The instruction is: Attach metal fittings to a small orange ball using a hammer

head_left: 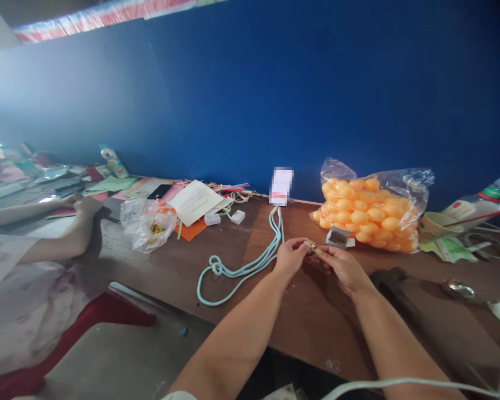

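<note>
My left hand (292,255) and my right hand (342,268) meet over the brown table (308,305). Between their fingertips is a small shiny metal piece (311,248), gold and silver in colour; its exact kind is too small to tell. Both hands pinch it, and the fingers cover part of it. Just beyond my right hand lies a small open box (337,236) with a grey inside. To the left of my left hand, a light blue cord (239,273) lies in loops, leading up to a blurred white card (280,188) at the wall.
A clear bag of orange balls (366,214) stands behind the hands. On the right are a cone-patterned cup (437,226), a bottle (479,203) and a shiny metal object (458,289). Leftward lie papers (195,203), a plastic bag (144,228) and another person's arm (66,241).
</note>
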{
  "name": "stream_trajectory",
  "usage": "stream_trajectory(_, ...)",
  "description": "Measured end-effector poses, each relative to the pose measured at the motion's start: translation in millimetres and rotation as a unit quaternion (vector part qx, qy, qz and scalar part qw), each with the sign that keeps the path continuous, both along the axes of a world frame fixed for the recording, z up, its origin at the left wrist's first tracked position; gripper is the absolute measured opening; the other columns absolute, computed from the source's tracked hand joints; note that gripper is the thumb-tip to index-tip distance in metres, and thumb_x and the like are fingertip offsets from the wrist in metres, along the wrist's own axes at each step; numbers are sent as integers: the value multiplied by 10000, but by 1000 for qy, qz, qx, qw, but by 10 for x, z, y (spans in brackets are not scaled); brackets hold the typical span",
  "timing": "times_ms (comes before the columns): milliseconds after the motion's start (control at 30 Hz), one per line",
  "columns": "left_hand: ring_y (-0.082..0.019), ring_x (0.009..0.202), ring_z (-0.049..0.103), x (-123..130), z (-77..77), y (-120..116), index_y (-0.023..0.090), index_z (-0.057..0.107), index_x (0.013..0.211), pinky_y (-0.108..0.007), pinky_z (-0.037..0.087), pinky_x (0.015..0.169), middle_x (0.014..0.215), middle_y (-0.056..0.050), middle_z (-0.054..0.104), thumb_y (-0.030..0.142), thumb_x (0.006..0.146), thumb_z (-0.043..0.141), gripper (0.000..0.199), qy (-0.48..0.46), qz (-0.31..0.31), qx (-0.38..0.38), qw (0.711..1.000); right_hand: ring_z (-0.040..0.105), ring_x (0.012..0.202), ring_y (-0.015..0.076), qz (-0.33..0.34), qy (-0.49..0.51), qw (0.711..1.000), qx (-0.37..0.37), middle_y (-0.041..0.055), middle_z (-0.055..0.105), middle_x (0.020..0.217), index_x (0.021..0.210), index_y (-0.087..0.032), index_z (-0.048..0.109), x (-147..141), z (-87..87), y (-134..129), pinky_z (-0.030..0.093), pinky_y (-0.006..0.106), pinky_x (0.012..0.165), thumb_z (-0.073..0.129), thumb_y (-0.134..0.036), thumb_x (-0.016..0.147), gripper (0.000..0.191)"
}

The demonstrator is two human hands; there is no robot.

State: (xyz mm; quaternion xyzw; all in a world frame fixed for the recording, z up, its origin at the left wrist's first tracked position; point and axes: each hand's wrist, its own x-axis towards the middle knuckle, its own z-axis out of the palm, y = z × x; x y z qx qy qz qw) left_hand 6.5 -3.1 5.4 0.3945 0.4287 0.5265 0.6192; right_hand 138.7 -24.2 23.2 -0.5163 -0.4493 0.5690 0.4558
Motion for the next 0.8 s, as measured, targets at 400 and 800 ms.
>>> stream_trajectory(400,-136,672,614,12,-36,9,127,696,903,-278,538,645,826,-74,687,358,719,675,296,10,2,4,1000,353,479,74,-2,-15,1000,13,-14,510,563,708,-153,632,-6,17,5,254,222,429,763,-505,588,394)
stream_trajectory(800,-140,679,617,3,-10,3,125,697,896,-276,539,648,829,-78,693,335,732,658,270,17,-2,3,1000,354,484,87,-6,-96,994,59,-36,489,522,772,-163,656,2,9,-6,252,236,469,719,-528,639,393)
